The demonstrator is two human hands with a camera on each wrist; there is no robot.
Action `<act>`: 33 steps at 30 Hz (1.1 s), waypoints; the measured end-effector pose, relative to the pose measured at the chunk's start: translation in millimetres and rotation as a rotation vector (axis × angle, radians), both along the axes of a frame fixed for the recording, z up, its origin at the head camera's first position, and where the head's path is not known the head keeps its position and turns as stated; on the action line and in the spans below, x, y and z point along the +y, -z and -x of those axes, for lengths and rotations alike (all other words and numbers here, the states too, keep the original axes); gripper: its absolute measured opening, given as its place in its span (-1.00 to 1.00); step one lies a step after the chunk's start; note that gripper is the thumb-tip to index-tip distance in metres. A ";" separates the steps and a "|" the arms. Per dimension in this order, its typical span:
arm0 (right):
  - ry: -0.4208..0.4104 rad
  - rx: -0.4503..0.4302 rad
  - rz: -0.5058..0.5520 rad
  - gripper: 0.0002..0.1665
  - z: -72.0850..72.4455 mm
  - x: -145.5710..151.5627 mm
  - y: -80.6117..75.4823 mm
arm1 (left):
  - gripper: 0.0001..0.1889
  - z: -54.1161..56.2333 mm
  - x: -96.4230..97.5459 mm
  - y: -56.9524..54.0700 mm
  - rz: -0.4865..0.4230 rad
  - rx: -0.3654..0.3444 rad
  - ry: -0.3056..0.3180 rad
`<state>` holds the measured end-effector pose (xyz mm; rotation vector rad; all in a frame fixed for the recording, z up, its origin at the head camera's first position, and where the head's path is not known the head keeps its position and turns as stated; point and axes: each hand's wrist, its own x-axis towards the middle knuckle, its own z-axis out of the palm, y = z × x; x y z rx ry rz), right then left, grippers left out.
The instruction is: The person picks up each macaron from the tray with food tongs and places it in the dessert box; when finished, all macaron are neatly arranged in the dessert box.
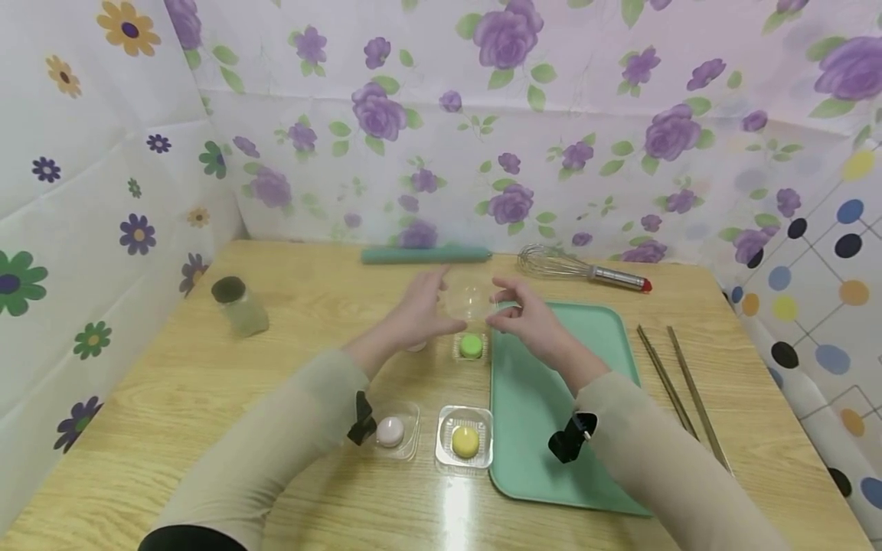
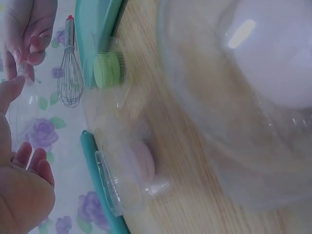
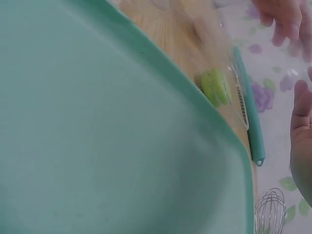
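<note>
A clear plastic lid (image 1: 470, 301) is up off the table between both hands, beyond the green macaron (image 1: 472, 346) in its clear box. My left hand (image 1: 416, 308) holds its left side with thumb and fingers spread apart. On the opposite side, the right hand (image 1: 529, 317) pinches the lid's edge between thumb and fingers. Nearer to me, a yellow macaron (image 1: 465, 441) sits in a clear box, beside a pale lilac macaron (image 1: 390, 431) in another. The left wrist view shows a pink macaron (image 2: 142, 162) in clear plastic, mostly hidden by the left hand in the head view.
A green tray (image 1: 551, 467) lies under the right forearm, with metal chopsticks (image 1: 696, 390) to its right. At the back are a teal rolling pin (image 1: 426, 255) and a whisk (image 1: 586, 269). A dark-topped jar (image 1: 241, 306) stands at the left.
</note>
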<state>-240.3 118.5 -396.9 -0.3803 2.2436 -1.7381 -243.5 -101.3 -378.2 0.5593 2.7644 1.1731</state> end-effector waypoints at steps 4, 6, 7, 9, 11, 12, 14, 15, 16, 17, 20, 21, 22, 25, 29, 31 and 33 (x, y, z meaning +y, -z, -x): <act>-0.002 -0.001 0.027 -0.20 -2.2 1.7 0.4 | 0.02 -0.4 -0.9 -2.8 0.027 0.034 0.010; 0.007 -0.037 0.092 -0.23 -2.7 2.3 0.7 | 0.01 -1.2 -2.7 -2.4 0.052 0.067 0.017; 0.003 -0.056 0.135 -0.26 -2.7 2.9 0.9 | 0.00 -1.6 -3.7 -2.0 0.073 0.096 0.023; -0.015 -0.108 0.216 -0.32 -2.8 4.0 0.0 | 0.00 -3.0 -6.3 -2.0 0.141 0.177 0.039; -0.059 -0.184 0.285 -0.30 -2.9 4.9 -1.5 | -0.01 -4.8 -9.2 -2.1 0.202 0.267 0.055; -0.089 -0.224 0.306 -0.25 -2.9 5.1 -2.4 | -0.02 -5.4 -10.4 -2.1 0.234 0.317 0.065; -0.150 -0.294 0.316 -0.13 -2.6 5.4 -3.6 | -0.02 -6.3 -12.6 -2.0 0.292 0.399 0.080; -0.173 -0.335 0.323 -0.09 -2.3 5.1 -4.1 | -0.02 -6.5 -13.4 -1.9 0.309 0.432 0.088; -0.198 -0.362 0.323 -0.08 -1.8 4.9 -4.5 | -0.02 -6.7 -14.1 -1.9 0.328 0.458 0.096; -0.215 -0.388 0.327 -0.09 -1.3 4.5 -4.7 | -0.03 -6.7 -14.6 -1.7 0.343 0.484 0.105; -0.246 -0.436 0.329 -0.16 -0.4 3.0 -5.2 | -0.03 -6.3 -16.5 -0.5 0.386 0.561 0.139; -0.253 -0.450 0.328 -0.18 -0.2 2.7 -5.4 | -0.03 -6.3 -17.2 0.0 0.395 0.591 0.153; -0.261 -0.457 0.324 -0.18 0.2 2.6 -5.4 | -0.03 -6.1 -18.1 0.7 0.405 0.624 0.168; -0.283 -0.484 0.316 -0.19 0.3 3.0 -5.6 | -0.03 -5.3 -20.5 3.0 0.416 0.740 0.214; -0.318 -0.507 0.312 -0.25 -0.7 4.6 -7.6 | -0.02 -4.0 -22.1 5.5 0.397 0.859 0.249; -0.332 -0.511 0.314 -0.28 -0.9 5.2 -8.8 | -0.01 -3.5 -22.3 6.2 0.386 0.885 0.253; -0.340 -0.515 0.315 -0.29 -1.1 5.2 -10.0 | -0.01 -3.0 -22.3 6.9 0.384 0.901 0.257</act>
